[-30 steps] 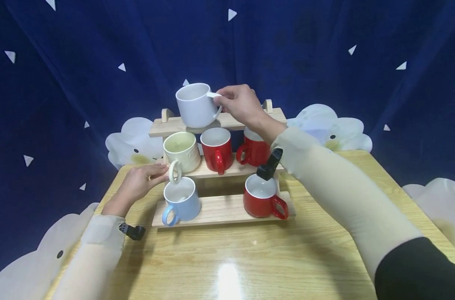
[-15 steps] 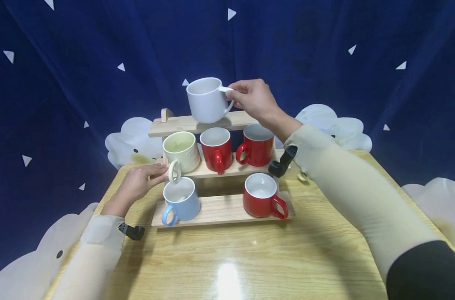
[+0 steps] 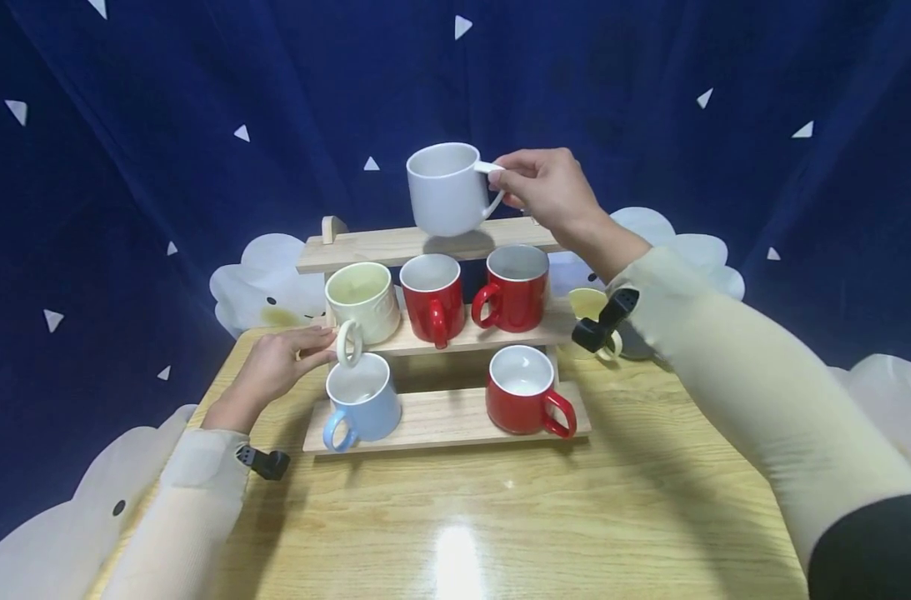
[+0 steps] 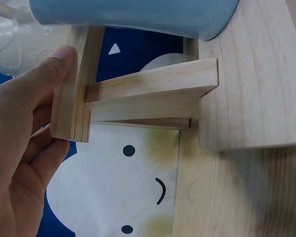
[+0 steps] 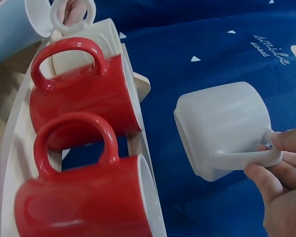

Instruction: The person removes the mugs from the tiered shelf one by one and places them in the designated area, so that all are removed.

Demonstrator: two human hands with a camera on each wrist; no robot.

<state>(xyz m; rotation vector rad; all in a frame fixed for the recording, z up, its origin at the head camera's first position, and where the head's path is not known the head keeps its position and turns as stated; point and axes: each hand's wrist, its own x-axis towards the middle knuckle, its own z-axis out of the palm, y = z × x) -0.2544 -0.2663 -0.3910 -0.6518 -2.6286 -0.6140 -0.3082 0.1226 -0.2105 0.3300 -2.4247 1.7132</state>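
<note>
My right hand [image 3: 548, 187] pinches the handle of a white mug [image 3: 443, 196], which hangs upright above the top tier of a three-tier wooden rack [image 3: 443, 417]. A gap shows under the mug's base. Far to the left, my left hand [image 3: 275, 362] grips the end of the middle shelf board [image 4: 71, 111], thumb above and fingers below. Beside those fingertips stands a cream mug [image 3: 372, 315], then two red mugs, the centre one [image 3: 421, 308] and the right one [image 3: 526, 296]. A light blue mug [image 3: 372, 412] and another red mug [image 3: 511, 408] occupy the bottom tier.
Behind the rack's right side, a pale yellow mug [image 3: 586, 302] and a dark grey object [image 3: 635, 343] stand on the wooden table [image 3: 395, 525], partly covered by my right arm. A blue curtain [image 3: 613, 75] with white shapes hangs at the back.
My right hand has carried the white mug to the right and slightly upward over the top tier. My left hand has stayed at the middle shelf's left end.
</note>
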